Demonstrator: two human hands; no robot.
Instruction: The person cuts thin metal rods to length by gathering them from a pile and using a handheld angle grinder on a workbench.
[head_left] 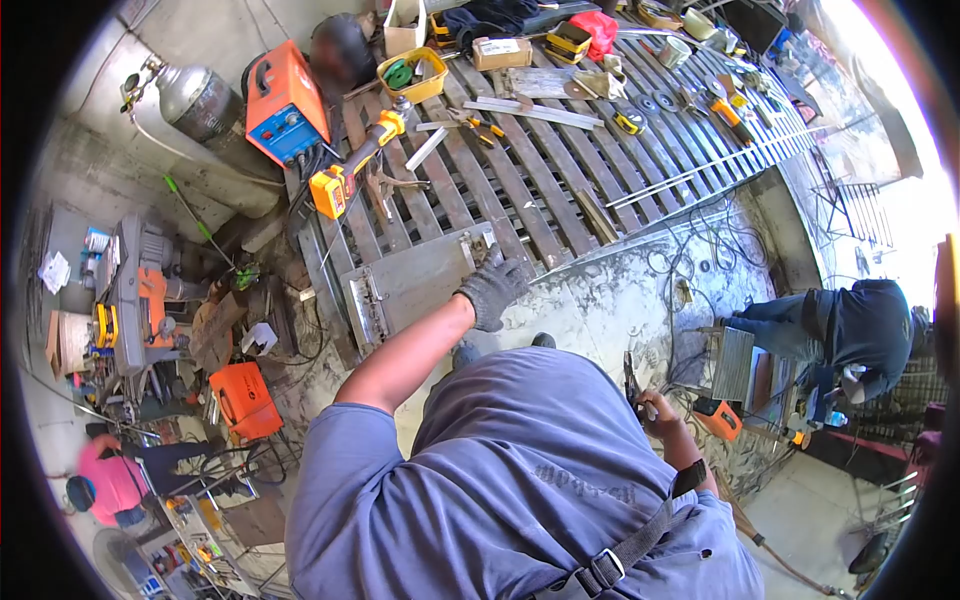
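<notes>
So, biggest thing first: the slatted steel worktop [560, 190] fills the upper middle of your view, and the grey steel plate [420, 285] lies on its near edge. I'll place everything else off that plate.

Far left of the plate and further back, a grey gas cylinder [200, 100] leans by the wall, with the orange welder [285, 100] just beside it. Well off to the right of the plate, a person in a dark hooded top [860, 330] is bent over down on the floor. Way off to the lower left of the plate there's another person in a pink top [105, 480]. An orange case [243, 400] sits on the floor below and left of the plate.

Back from the plate on the slats lies a yellow power tool [345, 175], and beyond that a yellow tray [412, 75].

Your hands now. Your left hand [490, 285], in a dark work glove, is down on the plate's right end, fingers loose and spread rather than gripping, touching the metal near a small bracket [475, 245]. Your right hand [652, 405] is bare, well to the right of the plate and close to your body, curled tight around a dark hand tool [628, 372] that sticks up out of the fist. Can't tell exactly what kind of tool.
</notes>
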